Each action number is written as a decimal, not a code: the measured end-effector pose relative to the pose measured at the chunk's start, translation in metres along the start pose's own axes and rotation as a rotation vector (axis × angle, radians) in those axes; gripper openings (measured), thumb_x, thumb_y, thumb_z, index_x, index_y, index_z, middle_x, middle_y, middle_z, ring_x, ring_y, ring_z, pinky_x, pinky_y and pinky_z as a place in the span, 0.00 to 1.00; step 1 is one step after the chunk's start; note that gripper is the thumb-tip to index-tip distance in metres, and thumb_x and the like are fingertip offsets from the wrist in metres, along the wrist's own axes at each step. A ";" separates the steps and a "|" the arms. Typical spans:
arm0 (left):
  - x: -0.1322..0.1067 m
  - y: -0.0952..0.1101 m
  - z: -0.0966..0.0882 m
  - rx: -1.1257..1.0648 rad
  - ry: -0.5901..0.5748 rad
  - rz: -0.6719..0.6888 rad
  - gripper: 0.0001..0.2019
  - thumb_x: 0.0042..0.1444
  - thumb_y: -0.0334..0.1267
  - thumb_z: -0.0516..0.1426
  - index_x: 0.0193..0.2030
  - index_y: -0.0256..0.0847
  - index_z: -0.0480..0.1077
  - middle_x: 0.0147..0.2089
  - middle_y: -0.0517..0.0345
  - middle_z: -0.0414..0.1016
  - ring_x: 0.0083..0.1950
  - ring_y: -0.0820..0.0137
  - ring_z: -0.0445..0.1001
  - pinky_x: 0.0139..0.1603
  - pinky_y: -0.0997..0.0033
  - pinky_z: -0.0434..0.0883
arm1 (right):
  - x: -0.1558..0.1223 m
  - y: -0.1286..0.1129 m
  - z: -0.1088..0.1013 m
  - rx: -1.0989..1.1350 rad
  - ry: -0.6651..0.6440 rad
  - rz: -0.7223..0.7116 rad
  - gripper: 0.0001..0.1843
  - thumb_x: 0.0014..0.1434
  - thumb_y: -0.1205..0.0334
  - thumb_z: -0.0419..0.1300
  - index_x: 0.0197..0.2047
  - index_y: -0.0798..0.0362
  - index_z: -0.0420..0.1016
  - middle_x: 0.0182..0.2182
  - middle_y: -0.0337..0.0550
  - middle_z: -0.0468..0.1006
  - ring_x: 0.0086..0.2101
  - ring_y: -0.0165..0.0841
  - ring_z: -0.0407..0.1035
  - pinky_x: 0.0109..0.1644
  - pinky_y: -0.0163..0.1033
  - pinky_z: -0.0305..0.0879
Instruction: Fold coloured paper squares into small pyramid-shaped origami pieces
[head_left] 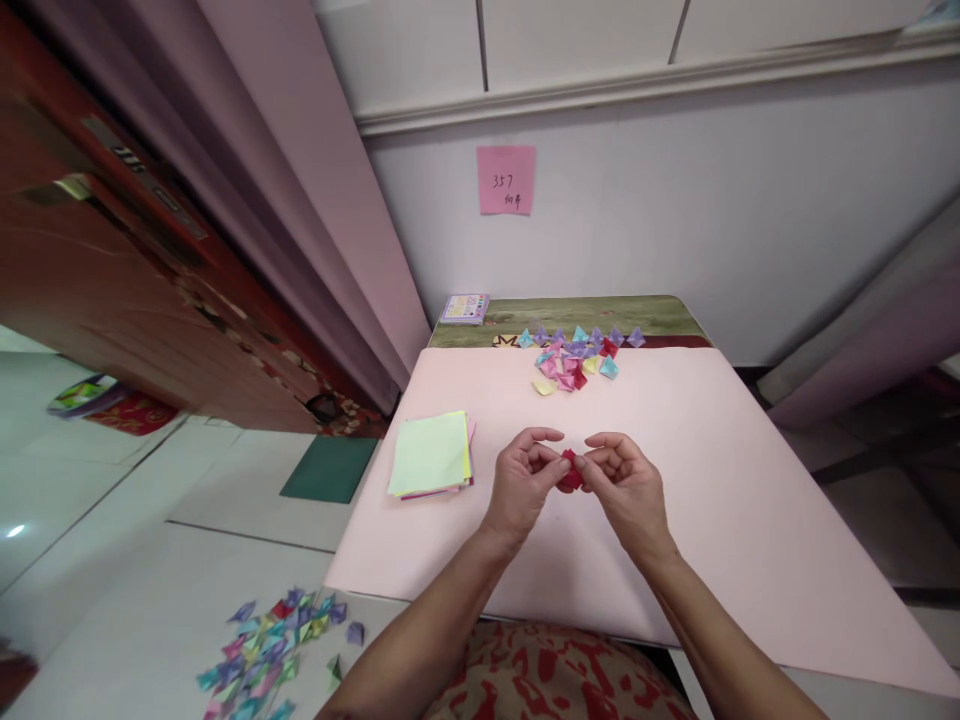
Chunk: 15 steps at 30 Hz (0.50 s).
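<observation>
A small folded red paper piece is pinched between both my hands above the pink table top. My left hand grips its left side with curled fingers. My right hand grips its right side the same way. A stack of square coloured paper sheets, pale green on top, lies just left of my left hand. A pile of small folded paper shapes in pink, blue, purple, yellow and red lies at the far side of the table.
A small paper pack lies at the table's far left corner. A pink note hangs on the wall. Several folded shapes lie scattered on the floor at lower left. A green mat and a red door are at the left.
</observation>
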<state>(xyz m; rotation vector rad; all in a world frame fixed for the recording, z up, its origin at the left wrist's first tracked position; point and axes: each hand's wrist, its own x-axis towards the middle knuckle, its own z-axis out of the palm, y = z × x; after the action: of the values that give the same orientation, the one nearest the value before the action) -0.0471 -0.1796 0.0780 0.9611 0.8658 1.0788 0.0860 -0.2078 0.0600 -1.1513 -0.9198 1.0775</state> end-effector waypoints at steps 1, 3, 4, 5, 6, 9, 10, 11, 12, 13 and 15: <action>0.000 0.000 0.000 0.002 -0.009 0.003 0.17 0.48 0.36 0.67 0.44 0.37 0.70 0.24 0.63 0.75 0.25 0.71 0.75 0.31 0.69 0.75 | 0.000 0.000 0.000 -0.005 -0.009 0.001 0.16 0.55 0.55 0.69 0.42 0.51 0.69 0.23 0.35 0.77 0.24 0.29 0.71 0.28 0.33 0.69; 0.000 -0.001 0.000 0.002 -0.021 0.014 0.14 0.49 0.36 0.66 0.42 0.37 0.71 0.24 0.63 0.74 0.25 0.71 0.75 0.30 0.70 0.74 | 0.001 0.000 -0.001 -0.012 -0.020 -0.006 0.14 0.55 0.55 0.68 0.40 0.51 0.71 0.23 0.35 0.76 0.23 0.29 0.71 0.27 0.33 0.69; 0.000 -0.001 0.000 0.003 -0.022 0.018 0.12 0.50 0.36 0.65 0.40 0.37 0.71 0.24 0.62 0.74 0.26 0.71 0.75 0.29 0.71 0.74 | 0.001 0.001 -0.001 -0.015 -0.023 -0.011 0.13 0.55 0.55 0.68 0.39 0.51 0.72 0.23 0.36 0.76 0.23 0.28 0.70 0.27 0.33 0.68; 0.000 -0.002 0.000 0.005 -0.021 0.021 0.09 0.50 0.36 0.65 0.37 0.36 0.72 0.25 0.61 0.75 0.26 0.71 0.75 0.29 0.72 0.73 | 0.001 0.001 -0.002 -0.021 -0.025 -0.015 0.12 0.55 0.55 0.68 0.38 0.52 0.73 0.24 0.37 0.77 0.24 0.28 0.70 0.27 0.33 0.68; -0.001 -0.003 0.000 0.010 -0.021 0.021 0.08 0.51 0.36 0.64 0.36 0.36 0.72 0.26 0.60 0.75 0.27 0.72 0.75 0.29 0.72 0.73 | 0.002 0.001 -0.002 -0.031 -0.028 -0.014 0.11 0.55 0.55 0.67 0.37 0.52 0.74 0.24 0.38 0.77 0.24 0.28 0.70 0.27 0.33 0.68; -0.002 -0.003 0.000 0.037 -0.042 0.001 0.07 0.50 0.35 0.65 0.36 0.35 0.74 0.30 0.57 0.78 0.30 0.72 0.76 0.34 0.71 0.74 | 0.004 0.002 -0.006 -0.079 -0.042 0.000 0.11 0.57 0.54 0.65 0.38 0.52 0.78 0.25 0.39 0.78 0.25 0.28 0.69 0.29 0.34 0.69; -0.003 -0.002 0.000 0.041 -0.052 -0.006 0.09 0.49 0.34 0.66 0.37 0.35 0.74 0.32 0.56 0.78 0.32 0.71 0.77 0.36 0.71 0.74 | 0.005 0.001 -0.008 -0.091 -0.051 0.003 0.11 0.58 0.53 0.65 0.39 0.52 0.78 0.25 0.39 0.78 0.25 0.28 0.68 0.29 0.34 0.69; -0.003 -0.001 -0.001 0.042 -0.060 -0.012 0.10 0.47 0.33 0.67 0.37 0.35 0.75 0.33 0.55 0.79 0.33 0.71 0.77 0.39 0.70 0.75 | 0.005 0.001 -0.010 -0.098 -0.065 0.003 0.12 0.58 0.53 0.64 0.39 0.52 0.79 0.25 0.40 0.78 0.25 0.28 0.68 0.29 0.34 0.69; -0.003 0.000 -0.001 0.041 -0.064 -0.016 0.12 0.46 0.33 0.67 0.38 0.35 0.75 0.35 0.55 0.79 0.35 0.70 0.78 0.41 0.69 0.75 | 0.006 0.001 -0.012 -0.100 -0.088 0.000 0.12 0.59 0.53 0.64 0.40 0.52 0.79 0.26 0.40 0.79 0.25 0.28 0.68 0.30 0.34 0.70; -0.004 0.001 -0.002 0.042 -0.061 -0.016 0.12 0.45 0.32 0.68 0.38 0.35 0.75 0.35 0.54 0.80 0.36 0.69 0.78 0.42 0.68 0.75 | 0.006 0.000 -0.014 -0.096 -0.120 -0.004 0.12 0.58 0.53 0.65 0.41 0.52 0.79 0.28 0.41 0.80 0.26 0.29 0.70 0.32 0.35 0.71; -0.003 0.002 -0.003 0.064 -0.038 -0.009 0.12 0.45 0.32 0.68 0.38 0.35 0.75 0.37 0.53 0.80 0.37 0.68 0.79 0.44 0.67 0.74 | 0.007 -0.002 -0.019 -0.090 -0.203 -0.016 0.13 0.57 0.55 0.67 0.43 0.51 0.79 0.32 0.43 0.82 0.31 0.32 0.74 0.37 0.38 0.74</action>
<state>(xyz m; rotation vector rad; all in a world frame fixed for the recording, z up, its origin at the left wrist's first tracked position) -0.0515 -0.1818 0.0792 1.0270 0.8771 1.0276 0.1057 -0.2058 0.0591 -1.1202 -1.1444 1.1654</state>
